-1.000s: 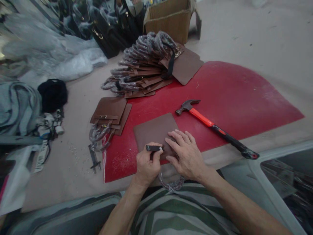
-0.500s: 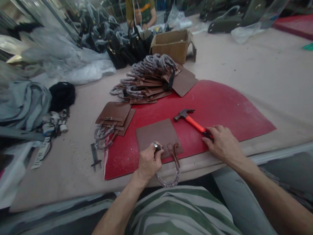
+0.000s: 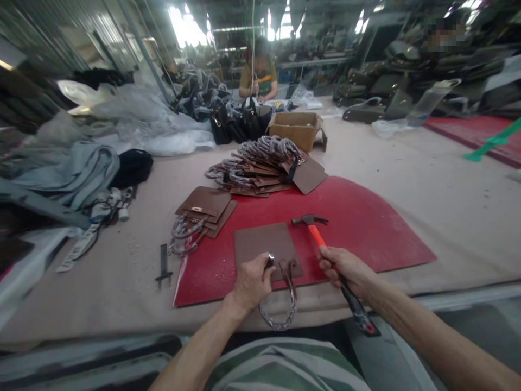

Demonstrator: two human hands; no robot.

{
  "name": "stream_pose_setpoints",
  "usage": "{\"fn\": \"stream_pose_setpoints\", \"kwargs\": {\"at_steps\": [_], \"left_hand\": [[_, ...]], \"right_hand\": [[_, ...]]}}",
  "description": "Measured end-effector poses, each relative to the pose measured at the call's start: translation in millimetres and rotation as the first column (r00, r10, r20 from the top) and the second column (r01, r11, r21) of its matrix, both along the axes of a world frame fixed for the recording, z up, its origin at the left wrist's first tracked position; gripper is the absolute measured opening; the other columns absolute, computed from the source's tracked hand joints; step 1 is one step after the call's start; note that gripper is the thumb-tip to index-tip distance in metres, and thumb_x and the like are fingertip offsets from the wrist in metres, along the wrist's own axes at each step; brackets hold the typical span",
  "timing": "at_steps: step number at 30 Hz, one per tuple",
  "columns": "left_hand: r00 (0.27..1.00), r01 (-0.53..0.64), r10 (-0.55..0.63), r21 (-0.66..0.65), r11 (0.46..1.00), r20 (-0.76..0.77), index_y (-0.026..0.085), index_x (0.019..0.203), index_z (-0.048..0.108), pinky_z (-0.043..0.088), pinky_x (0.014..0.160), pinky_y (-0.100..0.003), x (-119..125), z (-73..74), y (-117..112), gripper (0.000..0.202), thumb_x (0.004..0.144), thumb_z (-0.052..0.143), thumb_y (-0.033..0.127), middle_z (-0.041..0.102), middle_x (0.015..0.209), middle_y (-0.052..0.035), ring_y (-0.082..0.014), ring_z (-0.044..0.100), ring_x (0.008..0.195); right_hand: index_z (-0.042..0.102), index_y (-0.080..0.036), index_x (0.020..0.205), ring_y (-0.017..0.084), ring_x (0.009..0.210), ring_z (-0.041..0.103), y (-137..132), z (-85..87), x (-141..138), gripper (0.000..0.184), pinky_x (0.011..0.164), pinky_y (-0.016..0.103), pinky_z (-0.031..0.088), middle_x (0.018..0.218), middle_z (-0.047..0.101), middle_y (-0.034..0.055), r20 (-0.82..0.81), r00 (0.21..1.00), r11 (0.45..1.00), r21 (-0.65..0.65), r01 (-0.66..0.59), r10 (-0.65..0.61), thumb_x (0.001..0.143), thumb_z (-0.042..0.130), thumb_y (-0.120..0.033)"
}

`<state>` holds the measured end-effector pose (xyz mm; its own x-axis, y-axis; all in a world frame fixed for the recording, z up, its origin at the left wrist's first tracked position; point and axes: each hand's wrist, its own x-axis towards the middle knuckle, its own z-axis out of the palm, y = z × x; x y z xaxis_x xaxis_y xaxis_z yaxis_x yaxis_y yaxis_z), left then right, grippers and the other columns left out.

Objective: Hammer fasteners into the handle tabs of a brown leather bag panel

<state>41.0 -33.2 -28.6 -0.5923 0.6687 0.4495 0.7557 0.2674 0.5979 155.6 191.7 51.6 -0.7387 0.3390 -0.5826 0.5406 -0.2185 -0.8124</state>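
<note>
My left hand pinches a short metal punch upright over a flat brown leather panel. A brown handle wrapped in clear plastic curves off the panel's near edge toward me. In my right hand is a claw hammer, gripped around its orange and black shaft, its head to the right of the panel. The panel lies on a red board; the punch's lower end is hidden by my fingers.
Several brown panels with wrapped handles lie to the left, and a larger pile sits behind. A cardboard box stands beyond it. A dark metal tool lies at left. Across the table, a person is at work.
My right hand has gone from touching the hammer's handle on the board to gripping it around the shaft. The camera view has tilted up. My left hand stays over the panel.
</note>
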Motion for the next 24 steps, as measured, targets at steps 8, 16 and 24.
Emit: {"fn": "stream_pose_setpoints", "kwargs": {"at_steps": [8,16,24], "left_hand": [[1.0,-0.006,0.006,0.017,1.0,-0.007,0.02,0.097,0.056,0.051,0.065,-0.03,0.0,1.1,-0.4,0.01,0.089,0.055,0.014,0.069,0.083,-0.0039,-0.0217,0.069,0.075],[1.0,0.006,-0.005,0.033,0.999,-0.018,0.02,0.101,0.057,0.053,0.068,-0.029,-1.3,-1.6,-1.0,0.013,0.09,0.054,0.016,0.069,0.085,-0.0044,-0.0211,0.069,0.077],[1.0,0.031,-0.031,0.023,0.999,-0.002,0.02,0.099,0.056,0.054,0.071,-0.029,-1.8,0.8,-2.2,0.011,0.09,0.054,0.014,0.069,0.086,-0.0049,-0.0201,0.069,0.079]], "right_hand": [[0.044,-0.023,0.075,0.012,0.041,0.037,-34.6,59.6,38.8,0.032,0.045,0.028,0.021,0.052,0.045,-0.0035,-0.144,0.862,0.306,0.952,-0.014,0.486,0.1,0.038,-0.042],[0.041,-0.026,0.074,0.013,0.039,0.039,-39.1,84.1,46.7,0.034,0.045,0.029,0.025,0.05,0.043,-0.0029,-0.229,0.871,0.144,0.972,0.184,0.435,0.102,0.033,-0.042],[0.045,-0.025,0.076,0.016,0.043,0.039,-18.5,51.5,53.5,0.033,0.05,0.032,0.022,0.053,0.05,-0.0001,0.084,0.907,0.298,0.929,-0.221,0.412,0.096,0.036,-0.05]]}}
